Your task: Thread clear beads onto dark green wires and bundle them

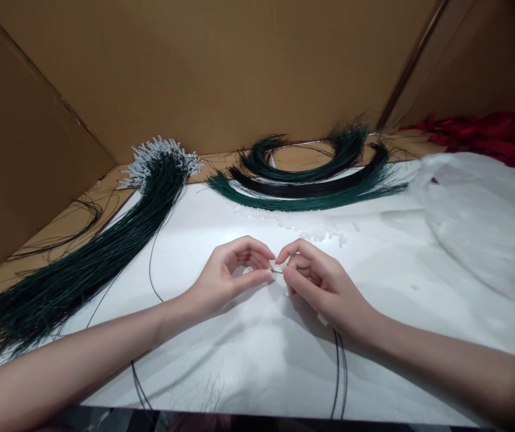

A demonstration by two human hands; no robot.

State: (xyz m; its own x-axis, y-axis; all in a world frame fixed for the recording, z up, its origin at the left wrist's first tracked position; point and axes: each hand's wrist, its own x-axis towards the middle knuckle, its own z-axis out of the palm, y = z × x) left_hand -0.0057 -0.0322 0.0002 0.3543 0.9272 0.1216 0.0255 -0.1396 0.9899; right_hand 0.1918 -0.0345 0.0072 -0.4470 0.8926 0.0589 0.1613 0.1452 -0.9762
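1 wire tip (277,272) | betw. L hand (225,279), R hand (320,285) | fingers (257,276) pinched on it

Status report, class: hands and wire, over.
Left hand, right hand pinching thin wire between fingertips. Green bundle left, curved bundles behind, both apart from hands.

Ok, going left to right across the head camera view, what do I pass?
Long green wire bundle with white tips → left hand → thin wire pinched between both hands → right hand → crumpled white plastic sheet.
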